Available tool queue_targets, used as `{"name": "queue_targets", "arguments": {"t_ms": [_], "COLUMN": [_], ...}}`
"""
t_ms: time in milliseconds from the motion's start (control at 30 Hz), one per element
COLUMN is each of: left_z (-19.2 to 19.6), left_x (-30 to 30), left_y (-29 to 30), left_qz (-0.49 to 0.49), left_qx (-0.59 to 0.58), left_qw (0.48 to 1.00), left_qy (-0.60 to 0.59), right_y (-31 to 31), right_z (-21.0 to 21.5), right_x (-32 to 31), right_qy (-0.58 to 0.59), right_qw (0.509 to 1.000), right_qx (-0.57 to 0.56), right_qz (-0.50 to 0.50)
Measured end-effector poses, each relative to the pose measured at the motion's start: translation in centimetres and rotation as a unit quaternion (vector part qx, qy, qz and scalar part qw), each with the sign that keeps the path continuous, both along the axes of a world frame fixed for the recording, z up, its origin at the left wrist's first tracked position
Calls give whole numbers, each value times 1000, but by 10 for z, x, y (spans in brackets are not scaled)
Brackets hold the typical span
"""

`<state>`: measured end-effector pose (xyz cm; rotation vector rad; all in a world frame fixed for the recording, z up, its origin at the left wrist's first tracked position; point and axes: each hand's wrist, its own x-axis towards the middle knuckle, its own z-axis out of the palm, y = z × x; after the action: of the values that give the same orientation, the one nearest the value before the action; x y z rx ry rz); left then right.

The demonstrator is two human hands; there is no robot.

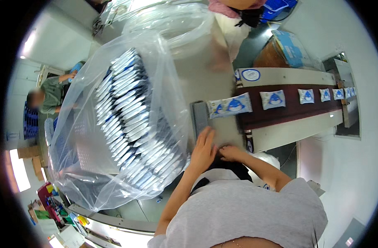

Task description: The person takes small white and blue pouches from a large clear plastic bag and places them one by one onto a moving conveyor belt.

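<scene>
My left hand reaches over the near edge of the grey table, fingers stretched out and holding nothing. Its fingertips are beside the lower end of a grey textured block. Right of the block, two white-and-blue soft packs with a whale picture lie end to end, overlapping or touching, at the conveyor's end. My right hand is low at the table edge, near my body. Its fingers are loosely bent and apart, with nothing visible in them. Rows of similar packs stand on edge inside a large clear plastic bag to the left.
A dark red conveyor belt runs off to the right, carrying several spaced packs. Another clear bag lies at the far side. One person is at the far left; another's pink sleeve shows at the top. Boxes stand behind the conveyor.
</scene>
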<state>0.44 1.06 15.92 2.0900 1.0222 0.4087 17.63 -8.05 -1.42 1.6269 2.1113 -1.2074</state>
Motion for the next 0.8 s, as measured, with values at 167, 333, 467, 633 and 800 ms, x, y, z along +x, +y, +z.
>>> {"name": "queue_targets", "arguments": {"t_ms": [167, 333, 467, 633, 800], "left_z": [-168, -174, -187, -176, -187], "left_x": [-14, -30, -34, -30, -36], "left_y": [-29, -32, -31, -24, -24], "left_qz": [34, 20, -5, -16, -23], "left_qx": [89, -21, 44, -25, -17], "left_qw": [965, 989, 969, 957, 951], "left_qy": [243, 143, 241, 288, 309], "right_y": [78, 104, 117, 177, 251], "right_z": [90, 102, 98, 79, 68], "right_x": [118, 324, 379, 325, 165], "right_qy": [185, -75, -249, -144, 90], "right_qw": [972, 930, 949, 986, 987], "right_qx": [80, 282, 65, 79, 20], "right_qz": [-123, -223, -185, 25, 132]}}
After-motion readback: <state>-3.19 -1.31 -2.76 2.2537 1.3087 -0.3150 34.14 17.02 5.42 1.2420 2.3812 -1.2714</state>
